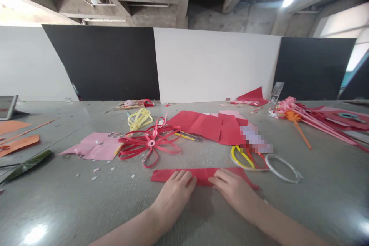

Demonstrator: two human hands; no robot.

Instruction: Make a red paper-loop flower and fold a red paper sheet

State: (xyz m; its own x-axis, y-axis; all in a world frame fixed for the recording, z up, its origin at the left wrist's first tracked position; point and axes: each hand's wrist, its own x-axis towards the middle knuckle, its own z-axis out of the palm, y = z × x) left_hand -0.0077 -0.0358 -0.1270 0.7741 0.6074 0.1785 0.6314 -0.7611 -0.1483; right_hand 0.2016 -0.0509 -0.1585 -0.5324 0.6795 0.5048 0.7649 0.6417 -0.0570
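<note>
A red sheet of paper [202,177], folded into a long flat band, lies crosswise on the grey table in front of me. My left hand [176,190] grips its near edge left of the middle, thumb and fingers curled on it. A short gap away, my right hand [234,187] pinches the same edge with its fingers bent over the paper. The band's right end looks slanted, with a layer sticking out. Just beyond the left hand is a flower of looped red paper strips [151,143] with a pale centre.
Past the band lie red sheets [196,123], pink paper [99,148] and a yellow looped-strip flower [139,118]. Yellow handles [242,157] and a white cord loop [284,168] sit right of centre. Pink and red strips [319,123] lie far right, orange paper [24,144] far left.
</note>
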